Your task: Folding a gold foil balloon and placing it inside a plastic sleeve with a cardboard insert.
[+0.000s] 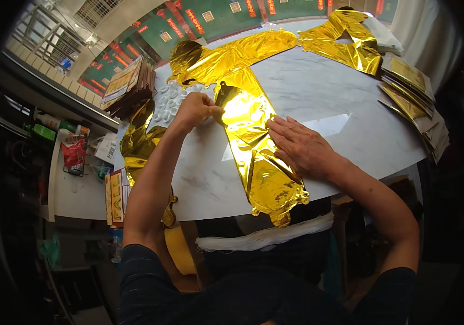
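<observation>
A flat, uninflated gold foil balloon [259, 146] stretches lengthwise over the marble-patterned table [199, 179], its tabbed end reaching past the near edge. At its left edge my left hand [193, 112] is closed, thumb and fingers pinching the foil. My right hand [305, 146] rests flat along the balloon's right edge, fingers stretched out. More gold foil balloons lie beyond it: one at the far middle [264, 46], touching or overlapping the first, and another [345, 43] at the far right. Crumpled gold foil [140, 138] lies by my left forearm.
Small white plastic pieces [168, 103] are spread left of my left hand. Flat packets are stacked at the far left [129, 84] and right [413, 97]. A white string bundle [264, 238] hangs before the near edge. A side shelf [72, 189] stands at left.
</observation>
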Tool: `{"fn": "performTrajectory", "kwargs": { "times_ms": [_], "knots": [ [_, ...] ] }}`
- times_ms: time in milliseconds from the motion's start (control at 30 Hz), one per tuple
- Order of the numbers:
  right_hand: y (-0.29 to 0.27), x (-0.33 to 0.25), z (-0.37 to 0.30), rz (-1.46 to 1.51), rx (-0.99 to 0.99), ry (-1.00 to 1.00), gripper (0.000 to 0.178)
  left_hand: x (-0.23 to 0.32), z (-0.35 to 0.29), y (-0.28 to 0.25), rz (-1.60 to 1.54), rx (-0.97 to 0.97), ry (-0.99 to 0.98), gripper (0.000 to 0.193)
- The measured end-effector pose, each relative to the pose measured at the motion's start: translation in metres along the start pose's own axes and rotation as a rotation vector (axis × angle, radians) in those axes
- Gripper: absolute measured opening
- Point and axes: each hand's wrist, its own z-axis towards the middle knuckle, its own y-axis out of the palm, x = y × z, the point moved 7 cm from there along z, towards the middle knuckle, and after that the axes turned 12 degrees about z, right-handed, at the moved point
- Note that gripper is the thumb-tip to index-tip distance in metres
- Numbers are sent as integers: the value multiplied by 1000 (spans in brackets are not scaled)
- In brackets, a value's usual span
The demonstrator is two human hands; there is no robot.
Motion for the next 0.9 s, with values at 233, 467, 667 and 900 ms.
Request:
{"fn": "performTrajectory", "kwargs": {
  "times_ms": [233, 467, 667, 900],
  "knots": [
    [-3, -1, 0, 31, 10, 9, 50, 15, -18, -6, -398, 5, -13, 24],
    [-1, 0, 0, 20, -4, 9, 53, 22, -13, 23, -892, -128, -79, 19],
    [-2, 0, -1, 32, 5, 7, 53, 23, 0, 40, -1245, -149, -136, 18],
    [-1, 0, 0, 42, 11, 5, 51, 37, 2, 46, -1324, -208, -44, 18]
  ]
}}
